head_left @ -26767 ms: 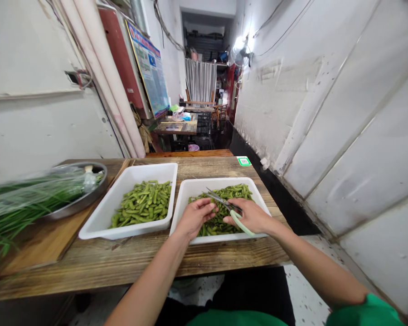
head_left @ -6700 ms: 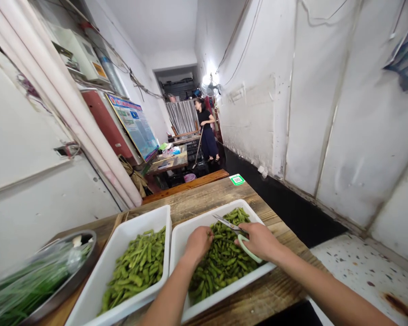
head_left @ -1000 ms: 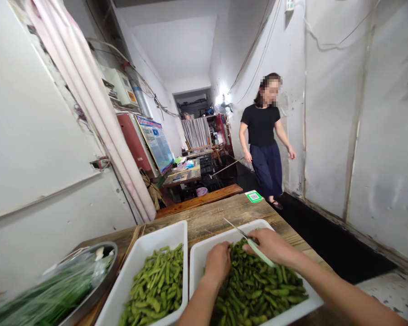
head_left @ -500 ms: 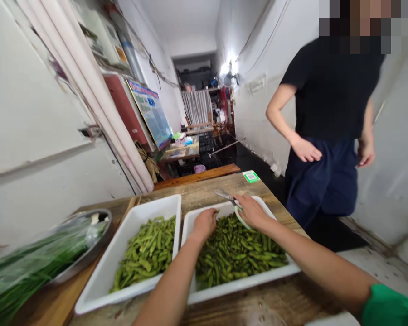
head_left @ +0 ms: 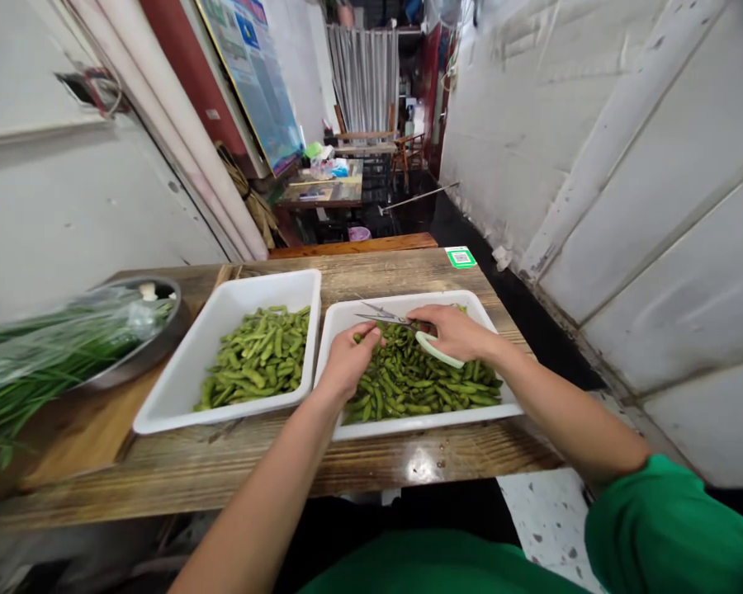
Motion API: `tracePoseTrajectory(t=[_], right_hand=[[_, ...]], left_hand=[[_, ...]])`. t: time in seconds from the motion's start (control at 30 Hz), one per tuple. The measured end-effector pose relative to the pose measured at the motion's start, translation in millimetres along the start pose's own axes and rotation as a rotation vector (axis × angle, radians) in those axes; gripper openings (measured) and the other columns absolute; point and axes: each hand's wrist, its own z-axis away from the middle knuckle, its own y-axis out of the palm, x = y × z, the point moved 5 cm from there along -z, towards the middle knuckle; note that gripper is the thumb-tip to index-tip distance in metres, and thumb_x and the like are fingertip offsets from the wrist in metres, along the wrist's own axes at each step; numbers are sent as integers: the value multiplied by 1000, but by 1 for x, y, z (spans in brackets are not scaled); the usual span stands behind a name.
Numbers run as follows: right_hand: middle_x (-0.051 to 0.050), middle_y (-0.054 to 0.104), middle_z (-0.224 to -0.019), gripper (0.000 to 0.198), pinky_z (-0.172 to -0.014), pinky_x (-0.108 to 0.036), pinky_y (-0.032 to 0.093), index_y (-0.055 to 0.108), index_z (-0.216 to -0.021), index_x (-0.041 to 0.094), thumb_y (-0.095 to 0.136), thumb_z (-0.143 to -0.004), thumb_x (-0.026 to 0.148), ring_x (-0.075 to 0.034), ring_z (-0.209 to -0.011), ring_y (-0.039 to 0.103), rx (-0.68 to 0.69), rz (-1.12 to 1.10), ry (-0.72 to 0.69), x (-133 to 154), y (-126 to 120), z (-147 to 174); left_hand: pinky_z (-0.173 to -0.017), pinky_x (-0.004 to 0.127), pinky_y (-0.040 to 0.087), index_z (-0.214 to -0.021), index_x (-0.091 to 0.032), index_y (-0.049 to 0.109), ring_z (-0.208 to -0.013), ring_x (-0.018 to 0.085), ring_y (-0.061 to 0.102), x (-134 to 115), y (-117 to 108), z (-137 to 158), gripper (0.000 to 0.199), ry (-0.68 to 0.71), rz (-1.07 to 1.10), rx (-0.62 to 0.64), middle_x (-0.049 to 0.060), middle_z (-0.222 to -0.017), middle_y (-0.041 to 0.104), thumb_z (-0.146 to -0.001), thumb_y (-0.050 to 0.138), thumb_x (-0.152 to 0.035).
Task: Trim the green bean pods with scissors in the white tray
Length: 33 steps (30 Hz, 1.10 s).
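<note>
My left hand [head_left: 348,356] pinches a green edamame pod [head_left: 357,337] above the left end of the right white tray [head_left: 409,425]. Over the same tray, my right hand [head_left: 451,332] is wrapped round the pale green handles of a pair of scissors [head_left: 439,351]. The blades point left, a little apart, just above and beside my left fingertips. Many darker, wet-looking edamame pods [head_left: 427,383] lie in this tray beneath both hands. To its left stands a second white tray [head_left: 161,404] holding lighter green pods [head_left: 263,355].
At the left, a metal bowl [head_left: 117,370] holds long green stalks [head_left: 43,363] under clear plastic, overhanging a wooden board [head_left: 92,437]. A green code card [head_left: 461,257] lies at the wooden table's [head_left: 253,462] far right corner. Beyond are a bench [head_left: 352,246] and another table [head_left: 322,191].
The view has tilted down, and the person in the black shirt at the right is out of sight. My scissors now lie closer to my left hand, with the blades above its fingertips.
</note>
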Motion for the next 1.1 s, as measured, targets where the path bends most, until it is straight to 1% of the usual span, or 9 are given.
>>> tracePoseTrajectory(t=[0.13,0.23,0.57,0.67,0.77,0.87,0.93,1.0,1.1], right_hand=[[-4,56,-86,39,-68,-23,33,50,-110,15,44,-73,23,-13,-72,48,11,18,-2,1,1,1],[-4,56,-83,38,-67,-24,32,50,-110,16,45,-73,25,-13,-71,47,-2,60,-3,-1,-1,1],[-3,56,-76,37,-61,-22,31,53,-105,17,46,-70,24,-13,-66,46,67,57,-23,1,2,1],[-2,56,-74,33,-60,-21,30,55,-99,17,45,-69,24,-12,-64,44,79,47,-29,2,1,1],[0,54,-69,27,-57,-19,29,57,-91,16,44,-68,24,-10,-59,42,104,43,-31,2,2,2],[1,53,-62,27,-55,-19,28,59,-89,16,44,-69,25,-9,-55,40,146,52,-4,0,3,4],[1,54,-61,28,-54,-19,28,60,-91,16,44,-69,26,-9,-54,41,175,64,21,-1,5,6],[-1,57,-64,29,-55,-19,29,61,-92,17,45,-70,27,-10,-56,44,195,81,39,-2,6,7],[-4,62,-71,30,-57,-20,31,62,-94,17,47,-70,28,-14,-63,51,210,118,43,-3,8,7]], left_hand=[[-70,27,40,-75,-12,64,-73,16,54,-2,-2,-3,33,38,-73,40,5,-75,64,-68,50,-41],[-72,27,38,-75,-11,64,-73,16,54,-5,-3,-3,33,75,-103,38,4,-74,64,-69,49,-41],[-70,26,38,-69,-12,63,-69,15,54,-2,1,-3,29,115,-167,62,3,-68,63,-70,48,-37],[-69,26,38,-69,-12,63,-69,15,54,-3,1,-3,29,102,-163,61,3,-68,63,-70,48,-37],[-67,26,38,-67,-13,62,-67,15,53,-3,2,-2,28,85,-164,95,2,-68,62,-70,49,-37],[-62,24,37,-62,-13,61,-63,13,51,0,2,-2,27,67,-164,131,1,-62,60,-68,51,-37],[-51,22,34,-58,-12,59,-51,10,45,6,3,-2,26,-19,-125,185,0,-55,56,-66,54,-37],[-40,19,25,-59,-12,58,-38,5,34,16,6,-1,26,-193,-28,266,-2,-50,51,-64,57,-37],[-35,18,13,-68,-11,57,-31,1,23,27,11,4,28,-437,137,343,-2,-53,53,-58,64,-37]])
